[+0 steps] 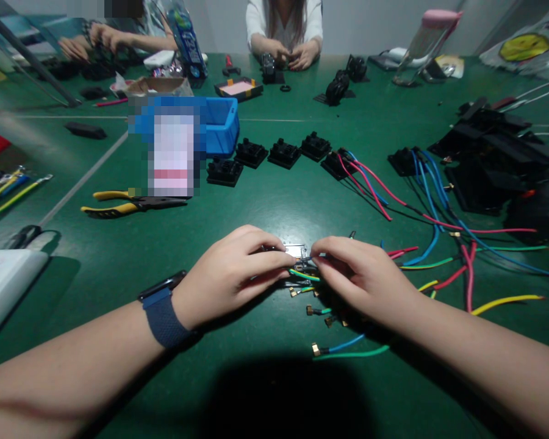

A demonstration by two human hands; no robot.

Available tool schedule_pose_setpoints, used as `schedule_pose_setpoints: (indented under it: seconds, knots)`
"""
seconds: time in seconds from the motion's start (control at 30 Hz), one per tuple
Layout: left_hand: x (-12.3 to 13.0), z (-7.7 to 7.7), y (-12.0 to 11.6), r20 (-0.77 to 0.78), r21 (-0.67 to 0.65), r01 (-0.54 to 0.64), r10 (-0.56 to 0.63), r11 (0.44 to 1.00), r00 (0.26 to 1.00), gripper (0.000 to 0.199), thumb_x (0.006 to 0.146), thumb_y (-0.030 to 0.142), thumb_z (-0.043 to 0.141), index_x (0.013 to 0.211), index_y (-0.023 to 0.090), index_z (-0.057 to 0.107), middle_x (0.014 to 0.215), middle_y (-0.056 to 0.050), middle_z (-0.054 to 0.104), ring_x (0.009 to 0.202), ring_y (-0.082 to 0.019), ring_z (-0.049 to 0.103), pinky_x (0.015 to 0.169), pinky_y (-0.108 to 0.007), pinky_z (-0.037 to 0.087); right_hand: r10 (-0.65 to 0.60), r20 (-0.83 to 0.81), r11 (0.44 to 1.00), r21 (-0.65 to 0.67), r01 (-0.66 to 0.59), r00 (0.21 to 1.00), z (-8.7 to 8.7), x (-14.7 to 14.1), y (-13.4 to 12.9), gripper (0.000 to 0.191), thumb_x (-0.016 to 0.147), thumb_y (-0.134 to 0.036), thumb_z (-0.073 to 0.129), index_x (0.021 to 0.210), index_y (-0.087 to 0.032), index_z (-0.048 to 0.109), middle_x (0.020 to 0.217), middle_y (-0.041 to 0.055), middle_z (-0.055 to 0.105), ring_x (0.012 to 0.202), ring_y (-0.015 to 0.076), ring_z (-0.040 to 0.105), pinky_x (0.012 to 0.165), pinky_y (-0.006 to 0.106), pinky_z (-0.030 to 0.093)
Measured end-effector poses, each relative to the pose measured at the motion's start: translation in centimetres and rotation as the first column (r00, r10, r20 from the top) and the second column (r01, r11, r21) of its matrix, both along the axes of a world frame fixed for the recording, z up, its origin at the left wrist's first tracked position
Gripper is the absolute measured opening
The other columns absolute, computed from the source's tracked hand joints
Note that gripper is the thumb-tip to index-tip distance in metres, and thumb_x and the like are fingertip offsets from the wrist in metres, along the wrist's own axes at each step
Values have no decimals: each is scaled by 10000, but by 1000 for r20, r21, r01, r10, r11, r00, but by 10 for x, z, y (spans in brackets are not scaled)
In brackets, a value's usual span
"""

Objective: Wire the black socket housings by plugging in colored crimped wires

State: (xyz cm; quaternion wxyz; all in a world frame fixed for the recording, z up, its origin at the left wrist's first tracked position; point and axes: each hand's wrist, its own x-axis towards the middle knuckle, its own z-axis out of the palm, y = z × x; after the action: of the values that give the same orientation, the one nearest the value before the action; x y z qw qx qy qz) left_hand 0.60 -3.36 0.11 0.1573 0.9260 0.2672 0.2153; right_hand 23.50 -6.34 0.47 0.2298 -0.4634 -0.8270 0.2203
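My left hand [238, 265], with a dark watch on its wrist, is closed around a small black part with a bright face [295, 250]. Close to its right side, my right hand [366, 274] pinches a thin dark piece, apparently a wire end, at that part. Much of the part is hidden by my fingers. A green-yellow wire [307, 275] passes between the two hands. Under and beside my right hand lie several wires with brass terminals, among them a blue wire [348, 344].
Several black sockets [283, 153] stand in a row ahead, one with red and blue wires [384, 189]. Yellow-handled pliers [132, 204] lie at left near a blue bin [222, 128]. Black parts [485, 152] are heaped at right. Two people work across the green table [119, 256].
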Motion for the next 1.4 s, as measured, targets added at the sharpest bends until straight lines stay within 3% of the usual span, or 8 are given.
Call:
schedule_pose_setpoints:
  seconds: [0.47,0.67,0.93,1.4]
  knots:
    - [1,0,2,-15,-24,-1,1,1000,1000,242,871,211,557,1106,208,617,1073,-63,605,962,-176,530,838,-313,432,87,-74,996,41,-84,993,-1,3,0,194,835,-92,451,948,-140,600,796,36,634,716,136,560,651,243,409]
    - [0,-1,1,-9,-22,-1,1,1000,1000,244,868,217,566,1107,214,616,1067,-59,606,954,-175,530,826,-308,433,98,-57,995,33,-96,994,-1,2,3,225,833,-88,443,966,-131,619,737,31,601,675,141,538,605,251,394]
    - [1,2,0,-9,-39,-14,13,999,1000,202,877,233,551,1059,187,624,1044,-66,616,934,-176,539,815,-311,437,107,-34,994,-18,-107,994,2,3,3,224,839,-90,442,978,-136,612,814,50,644,736,162,567,649,273,424]
    - [1,0,1,-22,-28,-15,15,1000,1000,230,879,241,550,1092,204,629,1048,-65,611,940,-173,537,820,-308,435,114,15,993,23,-114,993,1,4,2,242,849,-86,431,1012,-138,601,828,62,654,742,174,584,656,291,456]
